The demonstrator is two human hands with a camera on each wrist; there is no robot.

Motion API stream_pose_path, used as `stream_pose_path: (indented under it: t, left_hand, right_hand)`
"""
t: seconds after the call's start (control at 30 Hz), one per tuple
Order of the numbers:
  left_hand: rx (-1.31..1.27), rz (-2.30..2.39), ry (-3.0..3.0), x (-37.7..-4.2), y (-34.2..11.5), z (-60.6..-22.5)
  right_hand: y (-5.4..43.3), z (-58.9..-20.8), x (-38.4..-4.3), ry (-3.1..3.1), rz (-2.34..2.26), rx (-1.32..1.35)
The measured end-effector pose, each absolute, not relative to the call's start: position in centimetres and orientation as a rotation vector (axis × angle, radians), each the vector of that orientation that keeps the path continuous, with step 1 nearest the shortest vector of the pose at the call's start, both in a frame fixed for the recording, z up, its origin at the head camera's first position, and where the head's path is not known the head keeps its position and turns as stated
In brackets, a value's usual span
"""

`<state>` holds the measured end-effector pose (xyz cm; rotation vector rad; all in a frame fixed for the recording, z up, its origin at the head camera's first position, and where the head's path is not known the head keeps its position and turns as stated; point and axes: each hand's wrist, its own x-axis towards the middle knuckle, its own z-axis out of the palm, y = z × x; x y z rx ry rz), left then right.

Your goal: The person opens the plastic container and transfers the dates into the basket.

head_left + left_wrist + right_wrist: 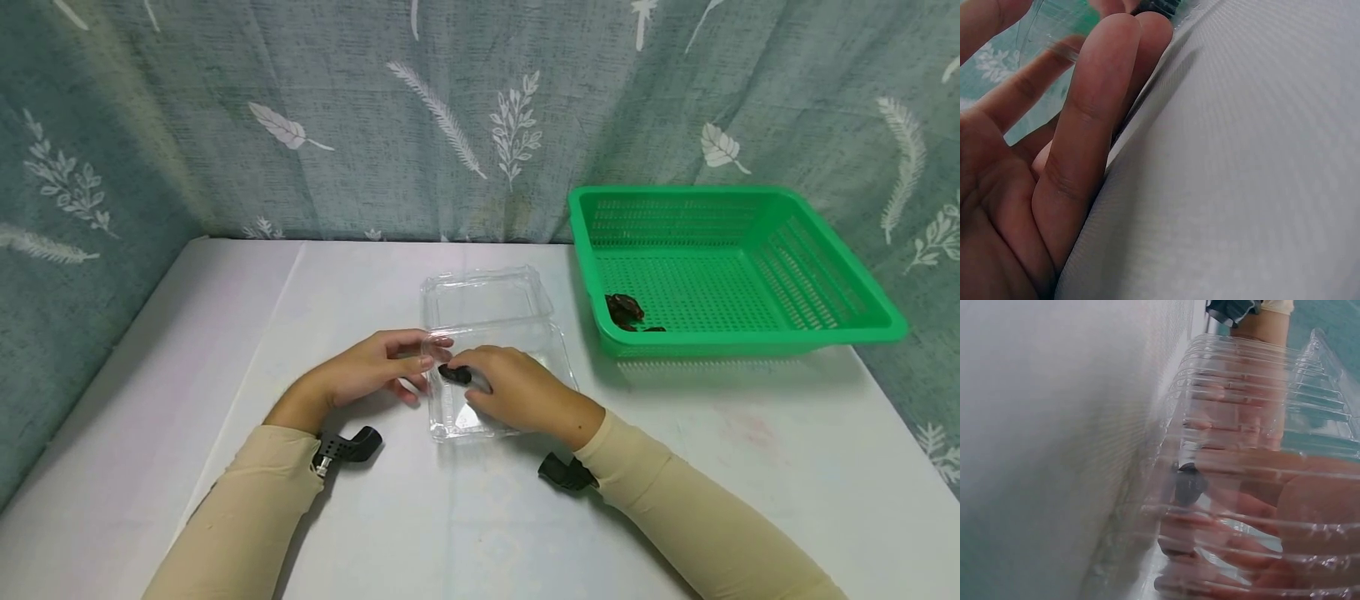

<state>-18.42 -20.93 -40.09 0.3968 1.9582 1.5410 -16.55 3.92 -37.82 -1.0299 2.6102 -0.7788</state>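
Note:
A clear plastic clamshell box (491, 421) lies on the table with its lid (483, 302) folded back. Near the box's left side is a dark, wrinkled, date-like piece (454, 375). My right hand (525, 392) reaches into the box, its index fingertip right at the piece and its thumb a little apart below it. In the right wrist view, the dark piece (1190, 484) shows through the ribbed wall beside the fingers. My left hand (378, 365) rests at the box's left edge with loosely extended fingers; its thumb tip is at the rim.
A green plastic basket (738, 337) stands at the right, with several dark red-brown pieces (624, 310) in its near left corner. The white table (360, 533) meets a leaf-patterned curtain (337, 192) at the back. Black devices (352, 446) sit under both wrists.

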Motion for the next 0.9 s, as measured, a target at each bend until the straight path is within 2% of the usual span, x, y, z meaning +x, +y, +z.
stream_pose_path:
  t: [0.9]
  left_hand:
    - [0.371,1.513,1.984,-18.49,-20.97,-40.2]
  right_hand:
    - [3.86,-38.04,-16.3,2.734,-0.635,-0.916]
